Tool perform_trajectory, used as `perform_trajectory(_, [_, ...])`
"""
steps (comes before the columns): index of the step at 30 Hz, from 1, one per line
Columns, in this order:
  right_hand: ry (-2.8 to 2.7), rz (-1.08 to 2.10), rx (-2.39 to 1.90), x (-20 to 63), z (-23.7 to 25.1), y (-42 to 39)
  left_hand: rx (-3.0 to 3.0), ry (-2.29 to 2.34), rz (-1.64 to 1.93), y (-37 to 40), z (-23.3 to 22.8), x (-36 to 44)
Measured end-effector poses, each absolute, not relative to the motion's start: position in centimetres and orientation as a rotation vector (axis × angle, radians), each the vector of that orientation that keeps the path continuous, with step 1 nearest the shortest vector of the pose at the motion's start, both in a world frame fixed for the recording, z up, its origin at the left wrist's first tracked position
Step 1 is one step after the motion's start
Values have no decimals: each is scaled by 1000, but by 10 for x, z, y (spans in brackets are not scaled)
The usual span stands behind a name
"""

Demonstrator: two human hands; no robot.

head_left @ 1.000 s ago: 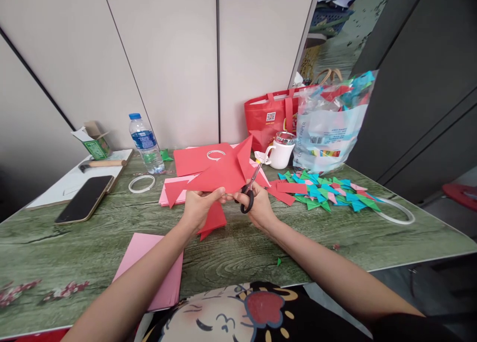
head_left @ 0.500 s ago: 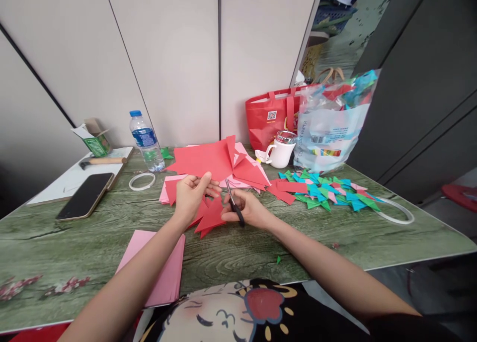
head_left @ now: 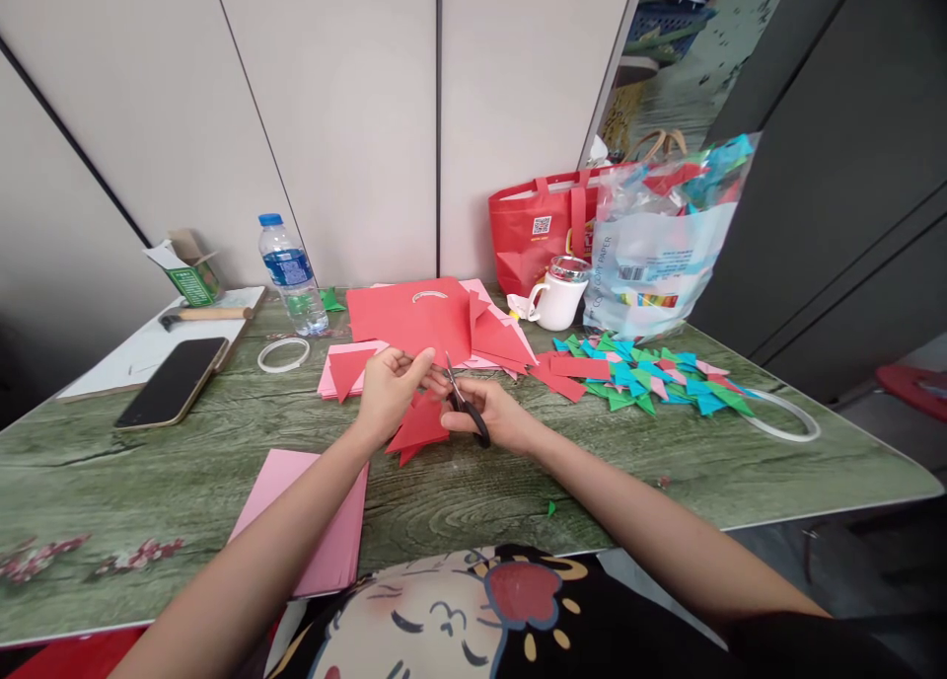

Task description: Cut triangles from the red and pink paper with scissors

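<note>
My right hand (head_left: 492, 413) is closed around black-handled scissors (head_left: 473, 420), their blades pointing up and away from me. Just left of the blades, my left hand (head_left: 396, 388) is closed in a pinch, thumb against fingers; what it pinches is hidden. Both hands nearly meet over a pile of red paper. Behind them lies a large red sheet (head_left: 400, 314) with a pale curved strip (head_left: 429, 295) on it. Red pointed pieces (head_left: 418, 430) lie beneath my hands, and a red triangle (head_left: 347, 371) rests on pink paper (head_left: 327, 383) to the left.
A pink paper stack (head_left: 344, 521) lies under my left forearm. Left are a phone (head_left: 172, 383), hammer (head_left: 207, 314), white ring (head_left: 283, 355) and bottle (head_left: 292, 274). Right stand a white mug (head_left: 560, 296), red bag (head_left: 518, 240) and plastic bag (head_left: 651, 255), behind coloured folded pieces (head_left: 651, 375).
The red paper behind my hands has shifted and lies flatter, with a pale curved strip now showing on it. My left hand has moved slightly right, closer to the scissors.
</note>
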State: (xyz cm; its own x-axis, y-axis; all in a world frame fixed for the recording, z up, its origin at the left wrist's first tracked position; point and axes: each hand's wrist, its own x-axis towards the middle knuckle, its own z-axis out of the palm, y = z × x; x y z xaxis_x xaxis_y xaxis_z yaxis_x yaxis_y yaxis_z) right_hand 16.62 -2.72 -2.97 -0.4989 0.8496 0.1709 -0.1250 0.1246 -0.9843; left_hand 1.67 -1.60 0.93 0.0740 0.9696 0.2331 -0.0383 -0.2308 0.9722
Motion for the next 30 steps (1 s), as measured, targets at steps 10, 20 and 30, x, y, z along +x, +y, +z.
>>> perform_trajectory(10, [-1552, 1541, -704, 168, -30, -27, 1455, 1041, 1335, -17, 10, 17])
perform_trajectory(20, [-1598, 1512, -672, 169, -30, -27, 1453, 1042, 1332, -16, 8, 17])
perform_trajectory(30, [-1635, 1470, -651, 168, -26, -30, 1449, 1052, 1340, -17, 7, 18])
